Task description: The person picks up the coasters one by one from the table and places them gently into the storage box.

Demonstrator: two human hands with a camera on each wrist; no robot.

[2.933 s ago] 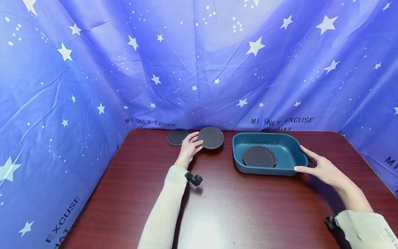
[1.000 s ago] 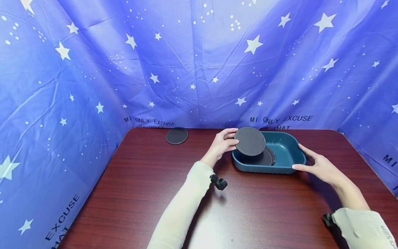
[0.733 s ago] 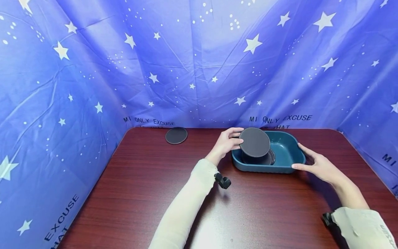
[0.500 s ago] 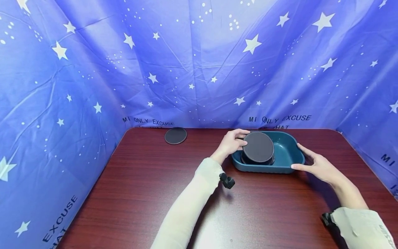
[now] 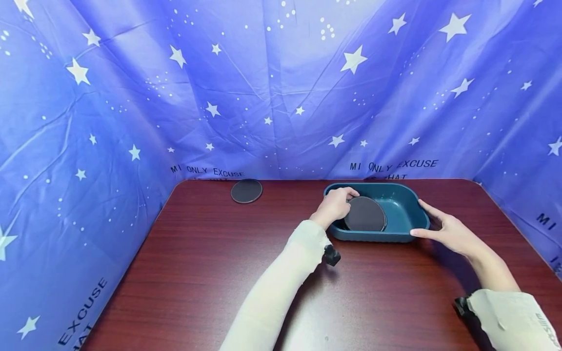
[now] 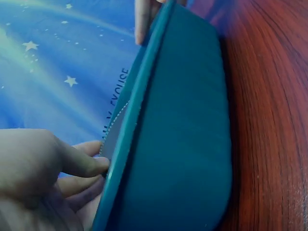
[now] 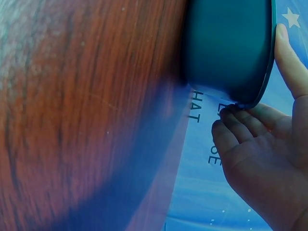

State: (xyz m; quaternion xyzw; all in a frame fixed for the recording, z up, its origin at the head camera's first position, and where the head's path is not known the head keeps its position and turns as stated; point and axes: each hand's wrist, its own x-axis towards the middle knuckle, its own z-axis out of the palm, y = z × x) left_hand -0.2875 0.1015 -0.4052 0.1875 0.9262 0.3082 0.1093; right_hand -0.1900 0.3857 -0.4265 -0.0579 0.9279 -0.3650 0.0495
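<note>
A dark round coaster with a stitched edge (image 5: 365,214) lies low inside the left part of a teal plastic tub (image 5: 403,212). My left hand (image 5: 337,204) reaches over the tub's left end and pinches this coaster by its left edge, thumb on top. In the left wrist view, the coaster's stitched edge (image 6: 113,137) shows beside the thumb, mostly hidden behind the tub's wall. Other coasters lie beneath it, almost wholly covered. My right hand (image 5: 454,236) holds the tub's right end, thumb at the front rim and fingers along the side.
Another dark coaster (image 5: 247,191) lies near the back left edge of the reddish-brown wooden table (image 5: 210,273). A blue curtain with white stars (image 5: 272,87) hangs close behind the table and along both sides.
My left hand has carried the coaster right from the table's back middle, over the tub, then lowered it inside onto the other coasters. The right hand has stayed on the tub.
</note>
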